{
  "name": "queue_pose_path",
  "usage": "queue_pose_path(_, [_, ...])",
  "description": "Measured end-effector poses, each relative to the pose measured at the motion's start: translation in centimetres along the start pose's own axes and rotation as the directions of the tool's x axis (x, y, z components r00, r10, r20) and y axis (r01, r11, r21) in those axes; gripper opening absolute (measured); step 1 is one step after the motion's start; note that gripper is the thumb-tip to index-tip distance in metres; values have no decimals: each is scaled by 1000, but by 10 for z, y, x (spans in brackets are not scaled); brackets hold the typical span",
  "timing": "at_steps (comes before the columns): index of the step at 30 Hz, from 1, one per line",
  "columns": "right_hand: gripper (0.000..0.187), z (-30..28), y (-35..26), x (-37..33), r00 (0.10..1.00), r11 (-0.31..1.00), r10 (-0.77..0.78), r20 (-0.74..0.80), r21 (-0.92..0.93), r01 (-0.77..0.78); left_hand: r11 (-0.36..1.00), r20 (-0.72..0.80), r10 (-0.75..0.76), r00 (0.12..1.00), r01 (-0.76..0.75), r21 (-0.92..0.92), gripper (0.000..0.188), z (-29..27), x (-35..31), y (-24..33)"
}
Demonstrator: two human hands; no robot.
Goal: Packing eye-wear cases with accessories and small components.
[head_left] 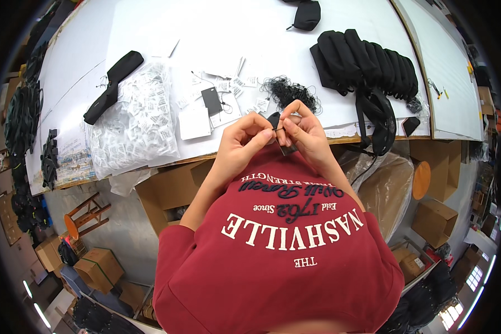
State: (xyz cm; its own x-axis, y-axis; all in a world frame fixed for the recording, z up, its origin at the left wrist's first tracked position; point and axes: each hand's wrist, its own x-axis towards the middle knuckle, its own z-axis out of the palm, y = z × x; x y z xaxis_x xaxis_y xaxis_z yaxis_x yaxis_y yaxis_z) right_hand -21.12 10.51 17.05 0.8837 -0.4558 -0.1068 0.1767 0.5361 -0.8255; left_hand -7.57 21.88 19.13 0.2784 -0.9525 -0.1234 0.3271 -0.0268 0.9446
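My left hand [240, 143] and my right hand [306, 137] are close together at the table's front edge, in front of my chest. Both are closed in a pinch on what looks like a thin black cord between them. A small dark tag [287, 149] hangs under the fingers of my right hand; how it joins the cord is hidden. Just beyond my hands lies a tangled heap of black strings [290, 93]. To the left of it are loose white labels [236, 86], a black card tag [211, 101] and a stack of white cards [195, 122].
A clear bag full of white labels [136, 122] sits at the left, with black pouches [114, 86] on its edge. Many black pouches [367, 61] stand in a row at the right, beside black straps [377, 119]. Cardboard boxes [170, 195] and a stool [86, 217] are below the table.
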Motion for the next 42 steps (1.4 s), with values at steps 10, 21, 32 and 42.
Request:
queue_pose_path(10, [9,3,2,-1,995,989,-97,-35,-117,93,975,11,47,999,-49,215,8,-1,5,-13])
queue_pose_path(21, [9,5,-2,-3,988,962,-145,-59,-240,127,996,17,14,1000,-16,93,9,3,7,-12])
queue_pose_path(32, [9,7,-19,-4,984,783,-176,36,-600,162,949,81,34,996,-57,309,9,0,8,-12])
queue_pose_path(42, [10,5,-18,4,996,993,88,8,-75,-87,951,68,147,987,-160,264,6,0,6,-11])
